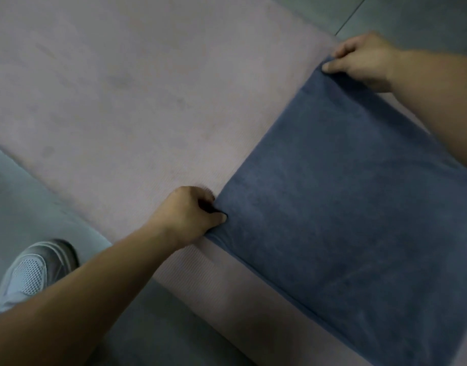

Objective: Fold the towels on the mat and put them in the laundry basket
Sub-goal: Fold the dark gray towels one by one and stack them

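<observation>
Two hands are showing in the head view, and I am seeing both of them holding the blue towel (346,207). The left hand (192,215) is pinching its near corner and the right hand (364,62) is pinching the far corner. The towel is lying flat on the pink mat (121,101) and running off the right edge. I am judging it soft, light and limp, so the corners are looking like the best hold. A grey shoe (34,273) is standing on the floor (412,14) beside the mat, apart from the cloth. No laundry basket is showing.
</observation>
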`<state>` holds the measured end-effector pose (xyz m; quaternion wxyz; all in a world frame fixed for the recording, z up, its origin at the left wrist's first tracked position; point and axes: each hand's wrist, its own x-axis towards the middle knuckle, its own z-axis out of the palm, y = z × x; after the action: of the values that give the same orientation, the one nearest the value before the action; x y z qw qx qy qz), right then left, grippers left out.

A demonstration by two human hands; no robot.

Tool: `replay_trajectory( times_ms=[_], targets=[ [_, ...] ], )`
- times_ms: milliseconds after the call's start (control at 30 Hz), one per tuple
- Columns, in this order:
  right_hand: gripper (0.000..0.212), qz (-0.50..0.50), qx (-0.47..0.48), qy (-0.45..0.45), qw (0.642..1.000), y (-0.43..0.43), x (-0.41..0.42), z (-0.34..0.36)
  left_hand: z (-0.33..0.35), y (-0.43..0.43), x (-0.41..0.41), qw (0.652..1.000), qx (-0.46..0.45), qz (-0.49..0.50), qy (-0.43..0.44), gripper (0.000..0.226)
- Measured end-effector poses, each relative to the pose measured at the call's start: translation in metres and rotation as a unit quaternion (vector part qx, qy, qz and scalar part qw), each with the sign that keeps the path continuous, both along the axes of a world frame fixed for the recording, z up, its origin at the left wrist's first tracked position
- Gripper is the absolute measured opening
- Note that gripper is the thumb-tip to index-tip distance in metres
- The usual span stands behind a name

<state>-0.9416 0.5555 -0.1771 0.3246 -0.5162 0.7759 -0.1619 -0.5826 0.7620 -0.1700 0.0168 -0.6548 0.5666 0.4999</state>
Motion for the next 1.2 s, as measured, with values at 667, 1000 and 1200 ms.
replay_trajectory(
  times_ms=[667,1000,1200],
  targets=[
    [0.020,-0.079,-0.216,-0.121,0.966,-0.087,0.112,0.058,0.019,-0.076,0.082,0.914,-0.189,0.346,0.101,0.018],
    [0.013,-0.178,-0.192,-0.274,0.925,0.079,-0.018,0.080,0.032,0.011,-0.011,0.953,-0.137,0.143,0.230,0.007],
    [0.014,-0.303,-0.218,-0.266,0.889,0.145,-0.064,0.041,0.017,0.090,-0.079,0.965,-0.184,0.031,0.182,0.013]
  ],
)
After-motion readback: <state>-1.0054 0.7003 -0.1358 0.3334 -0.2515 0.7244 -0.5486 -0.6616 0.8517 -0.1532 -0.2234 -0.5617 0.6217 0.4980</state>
